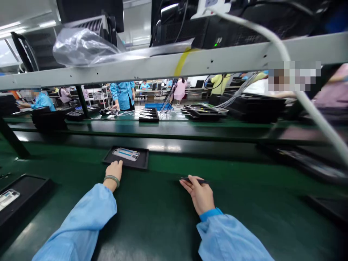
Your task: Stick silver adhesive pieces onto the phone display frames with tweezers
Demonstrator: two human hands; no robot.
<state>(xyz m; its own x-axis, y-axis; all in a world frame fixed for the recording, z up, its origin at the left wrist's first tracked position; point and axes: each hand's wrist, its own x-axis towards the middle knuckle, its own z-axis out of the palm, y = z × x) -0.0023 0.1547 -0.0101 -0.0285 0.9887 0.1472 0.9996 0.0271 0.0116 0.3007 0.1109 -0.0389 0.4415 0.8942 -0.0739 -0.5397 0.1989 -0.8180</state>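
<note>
My left hand (113,174), with a green bangle at the wrist, is at the near edge of a shallow black tray (141,163); its fingers are closed at the rim. In that tray lies a silver phone frame (126,154) with blue strips. To the right, above the green mat (152,210), my right hand (199,192) holds a thin dark pen-like tool (194,180) between thumb and fingers, its tip pointing left.
Another black tray (29,192) with a silver phone part (8,198) sits at the left. More trays (301,161) are at the right. A metal shelf beam (146,65) crosses above, with a white cable (315,108) hanging down. People work across the bench.
</note>
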